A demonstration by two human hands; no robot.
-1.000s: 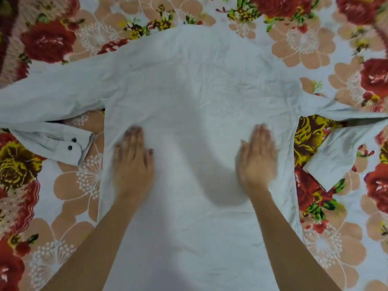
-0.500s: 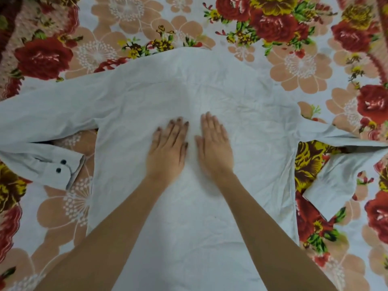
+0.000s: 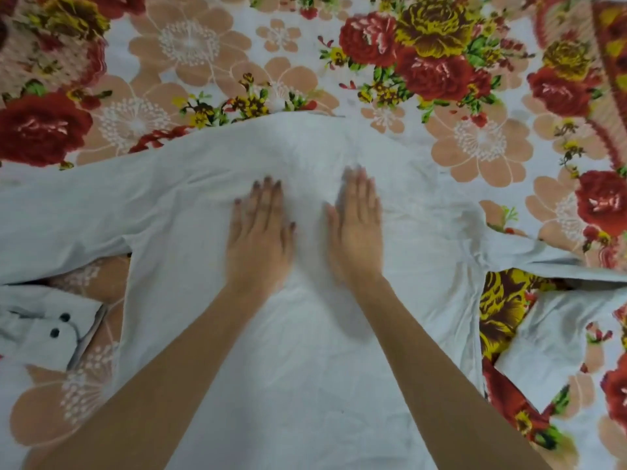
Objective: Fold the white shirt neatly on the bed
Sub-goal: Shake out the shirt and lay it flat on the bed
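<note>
The white shirt (image 3: 305, 351) lies spread flat, back side up, on the floral bed. Its collar end points away from me. Both sleeves stretch sideways and bend back toward me; the left cuff (image 3: 51, 329) shows two dark buttons, and the right sleeve end (image 3: 556, 337) lies folded at the right. My left hand (image 3: 259, 235) and my right hand (image 3: 356, 225) press flat on the upper back of the shirt, palms down, fingers together, a small gap between them. Neither hand grips any cloth.
The bed sheet (image 3: 237, 62), printed with red, yellow and peach flowers, reaches beyond the shirt on every side. A darker patterned border (image 3: 610, 62) runs along the far right. No other object lies on the bed.
My hands came from far apart at mid-shirt to the centre, then slid up toward the collar and parted a little. The view tilted, so the shirt sits lower.
</note>
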